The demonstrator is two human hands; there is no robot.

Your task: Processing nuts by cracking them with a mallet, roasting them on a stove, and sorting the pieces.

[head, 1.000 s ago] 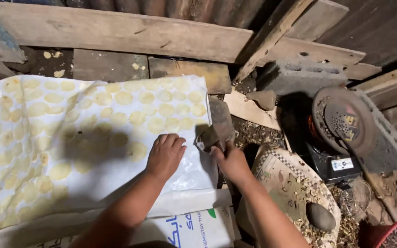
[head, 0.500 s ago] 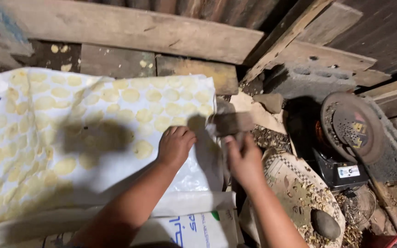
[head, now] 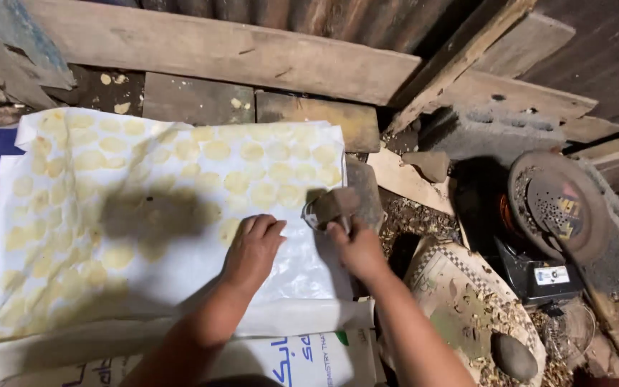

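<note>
Your right hand (head: 356, 247) grips a small block-like tool (head: 334, 204) at the white sheet's (head: 180, 215) right edge — nearer than your left hand (head: 252, 251), flat and open just beside it.

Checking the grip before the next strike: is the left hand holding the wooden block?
No, the left hand lies flat on the white sheet; the right hand grips the wooden block.
</note>
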